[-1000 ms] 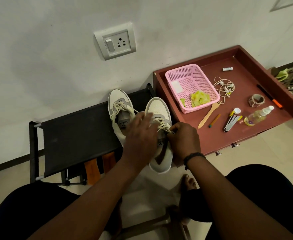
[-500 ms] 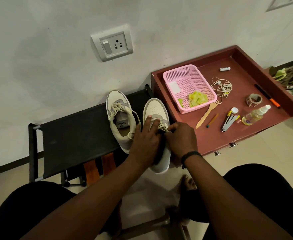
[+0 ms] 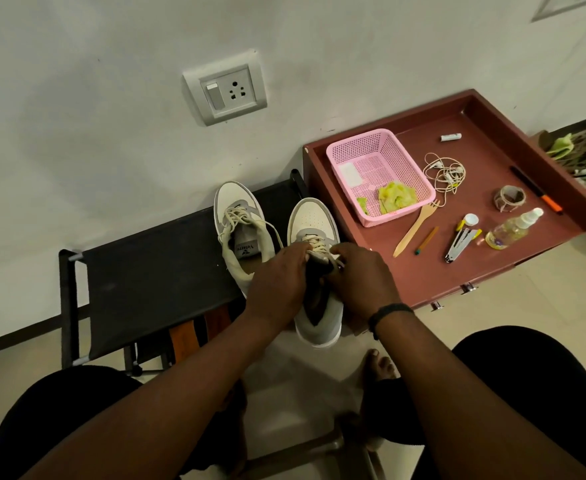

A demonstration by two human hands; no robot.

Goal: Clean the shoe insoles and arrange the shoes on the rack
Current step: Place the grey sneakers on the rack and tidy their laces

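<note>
1. The black shoe rack [image 3: 153,271] stands against the wall, its top shelf carrying both pale sneakers side by side at the right end.
2. The maroon tray table [image 3: 485,271] touches the rack's right edge, holding a pink basket [image 3: 405,168] with a green cloth [image 3: 397,197], plus a spray bottle [image 3: 513,228] near its front.
3. The left sneaker [image 3: 236,220] rests toe to the wall, laces loose, untouched.
4. The right sneaker [image 3: 314,220] sits just beside it, heel overhanging the shelf's front edge. A dark insole [image 3: 317,296] shows in its opening.
5. The left hand [image 3: 277,282] curls over the shoe's collar, fingers on the tongue and the insole's upper end.
6. The right hand [image 3: 360,275] is curled at the lace area, seemingly pinching the tongue or laces; exactly which is hidden.
7. Judging from this, the step is working the insole at the shoe's mouth. It likely goes best with the tongue held wide, the shoe pressed steady so the overhanging heel cannot tip, and the insole moved flat without creasing.
</note>
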